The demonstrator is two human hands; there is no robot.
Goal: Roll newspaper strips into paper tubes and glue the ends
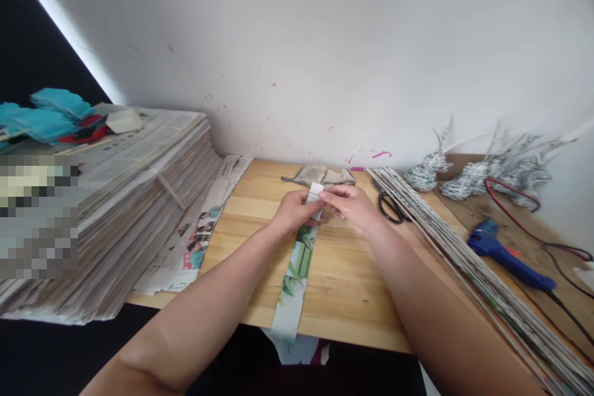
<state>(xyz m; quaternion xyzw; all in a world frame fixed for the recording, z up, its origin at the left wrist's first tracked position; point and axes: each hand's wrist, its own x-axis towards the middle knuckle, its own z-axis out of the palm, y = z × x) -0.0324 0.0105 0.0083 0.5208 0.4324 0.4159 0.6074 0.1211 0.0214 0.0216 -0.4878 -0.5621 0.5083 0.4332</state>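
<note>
A long paper strip with a green leaf print runs from between my hands toward me, and its near end hangs over the table's front edge. My left hand pinches the strip's far part from the left side. From the right, my right hand has its thumb and fingers closed on the same part, close to the left thumb. The white far end of the strip sticks up between them. Just behind the hands a grey-brown cloth lies on the wooden table.
A tall newspaper stack stands left, with blue items on top. Right are black-handled scissors, a bundle of thin paper rods, a blue glue gun with cable, and several woven paper figures near the wall.
</note>
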